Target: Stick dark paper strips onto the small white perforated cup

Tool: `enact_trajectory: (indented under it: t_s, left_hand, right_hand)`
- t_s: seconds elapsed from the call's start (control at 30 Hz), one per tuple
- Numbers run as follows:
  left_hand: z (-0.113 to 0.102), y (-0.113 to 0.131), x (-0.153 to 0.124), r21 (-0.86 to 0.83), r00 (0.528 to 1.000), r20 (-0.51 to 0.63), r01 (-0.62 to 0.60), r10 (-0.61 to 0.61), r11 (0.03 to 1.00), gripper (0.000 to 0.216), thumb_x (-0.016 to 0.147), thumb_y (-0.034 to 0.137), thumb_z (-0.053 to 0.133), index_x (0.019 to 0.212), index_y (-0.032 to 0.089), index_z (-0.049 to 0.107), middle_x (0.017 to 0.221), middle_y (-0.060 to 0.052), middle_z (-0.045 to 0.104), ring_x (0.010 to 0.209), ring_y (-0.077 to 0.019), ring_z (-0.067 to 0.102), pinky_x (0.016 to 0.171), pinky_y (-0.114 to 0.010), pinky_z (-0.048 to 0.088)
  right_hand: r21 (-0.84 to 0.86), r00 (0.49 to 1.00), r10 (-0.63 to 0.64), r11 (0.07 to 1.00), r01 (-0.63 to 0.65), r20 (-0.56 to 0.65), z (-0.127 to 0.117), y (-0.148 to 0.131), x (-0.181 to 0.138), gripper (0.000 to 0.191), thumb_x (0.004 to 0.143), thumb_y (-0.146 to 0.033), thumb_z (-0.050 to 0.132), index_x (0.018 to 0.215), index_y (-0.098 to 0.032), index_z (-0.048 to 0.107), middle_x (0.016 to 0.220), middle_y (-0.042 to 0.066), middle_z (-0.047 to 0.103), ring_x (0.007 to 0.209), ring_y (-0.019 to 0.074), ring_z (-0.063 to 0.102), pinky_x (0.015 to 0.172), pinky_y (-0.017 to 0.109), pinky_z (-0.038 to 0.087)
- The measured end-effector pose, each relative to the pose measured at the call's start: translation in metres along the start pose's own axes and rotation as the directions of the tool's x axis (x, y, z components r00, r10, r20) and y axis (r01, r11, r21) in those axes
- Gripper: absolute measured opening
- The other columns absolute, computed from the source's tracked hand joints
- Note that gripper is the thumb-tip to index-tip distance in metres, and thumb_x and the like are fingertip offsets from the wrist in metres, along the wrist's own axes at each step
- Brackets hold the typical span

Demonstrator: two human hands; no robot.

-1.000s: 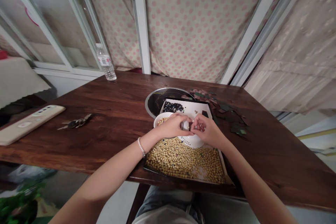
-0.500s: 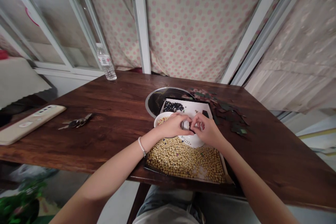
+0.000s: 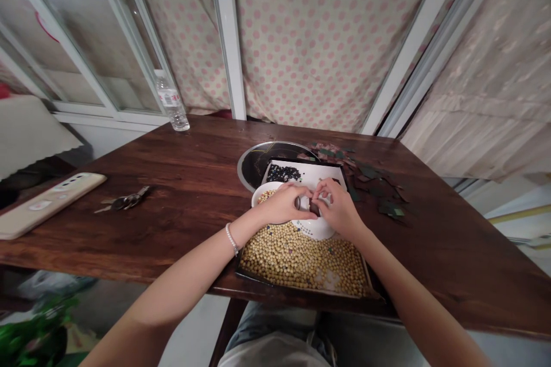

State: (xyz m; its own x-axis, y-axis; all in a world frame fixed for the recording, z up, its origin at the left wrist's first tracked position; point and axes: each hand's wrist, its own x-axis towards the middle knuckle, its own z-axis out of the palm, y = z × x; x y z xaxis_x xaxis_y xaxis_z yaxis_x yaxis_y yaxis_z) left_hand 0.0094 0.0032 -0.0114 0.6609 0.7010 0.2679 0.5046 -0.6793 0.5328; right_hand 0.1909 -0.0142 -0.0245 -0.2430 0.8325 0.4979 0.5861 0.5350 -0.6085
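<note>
While soybeans (image 3: 301, 261) fill the near end of a dark tray (image 3: 253, 280), the left hand (image 3: 284, 205) and right hand (image 3: 340, 209) meet over a white bowl (image 3: 321, 230), fingertips pinched together on a small dark piece (image 3: 314, 207) (too small to identify). Beyond lie black beans (image 3: 284, 172), then a water bottle (image 3: 171, 101) at the wooden surface's (image 3: 185, 183) far edge.

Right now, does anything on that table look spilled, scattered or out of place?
Yes. Dark, flat fragments lie scattered on the wooden table, right of the tray, like broken bits. Some dark specks are mixed into the pale beans. The left hand and right hand meet over the white bowls.
</note>
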Motion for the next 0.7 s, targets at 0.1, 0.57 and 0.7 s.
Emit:
enact_trajectory:
  t_s: [0.1, 0.57, 0.7]
  left_hand:
    - [-0.001, 0.001, -0.001, 0.003, 1.0, -0.016, 0.008, -0.008, 1.0, 0.04, 0.069, 0.047, 0.072, 0.096, 0.02, 0.062, 0.087, -0.001, 0.066, 0.09, -0.0221, 0.055, 0.09, -0.038, 0.037]
    - [-0.001, 0.0, 0.001, -0.032, 1.0, -0.018, 0.025, -0.025, 0.999, 0.041, 0.069, 0.047, 0.072, 0.1, 0.021, 0.062, 0.101, -0.001, 0.068, 0.096, -0.0219, 0.057, 0.098, -0.04, 0.032]
    - [-0.001, -0.001, 0.001, -0.043, 1.0, -0.007, 0.022, -0.023, 0.999, 0.041, 0.069, 0.046, 0.072, 0.1, 0.021, 0.062, 0.102, -0.002, 0.068, 0.097, -0.0218, 0.058, 0.101, -0.041, 0.029]
  right_hand:
    - [0.019, 1.0, 0.0, 1.0, -0.001, 0.025, -0.003, -0.003, -0.001, 0.023, 0.069, -0.007, 0.051, 0.084, -0.024, 0.046, 0.077, 0.001, 0.064, 0.074, 0.0196, 0.054, 0.063, 0.029, 0.038]
    - [0.045, 0.999, 0.013, 0.999, -0.015, 0.047, -0.008, -0.003, 0.0, 0.015, 0.07, -0.01, 0.054, 0.077, -0.023, 0.051, 0.075, 0.0, 0.063, 0.069, 0.0171, 0.055, 0.061, 0.027, 0.038]
    - [0.018, 0.999, -0.017, 1.0, 0.016, 0.049, -0.007, -0.003, 0.0, 0.016, 0.071, -0.009, 0.052, 0.079, -0.023, 0.051, 0.078, 0.0, 0.063, 0.069, 0.017, 0.054, 0.062, 0.027, 0.039]
